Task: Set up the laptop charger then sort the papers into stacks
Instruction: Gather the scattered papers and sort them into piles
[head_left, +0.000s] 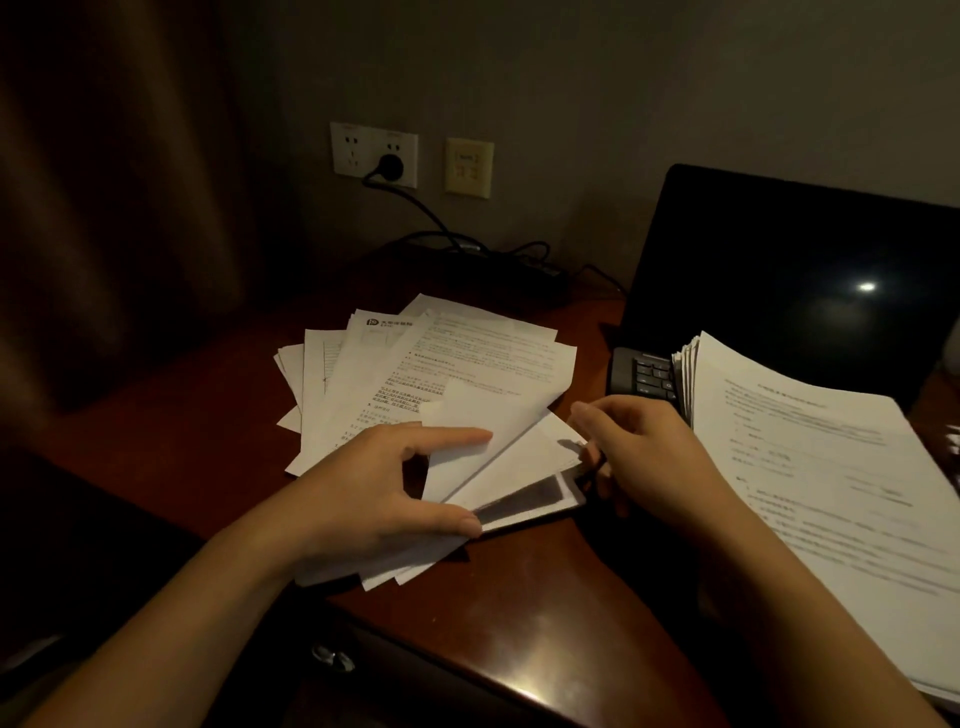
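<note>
Loose printed papers lie fanned out on the dark wooden desk. My left hand holds a few of the nearest sheets, index finger on top and thumb along their lower edge. My right hand pinches the right corner of those sheets, one of which has a dark printed band. A thick paper stack rests on the open black laptop, covering most of the keyboard. The charger plug sits in the wall socket, and its cable runs down to the desk behind the papers.
A yellowish wall plate is mounted right of the socket. A brown curtain hangs at the left. A drawer knob shows under the desk's front edge. A pale object peeks in at the right edge.
</note>
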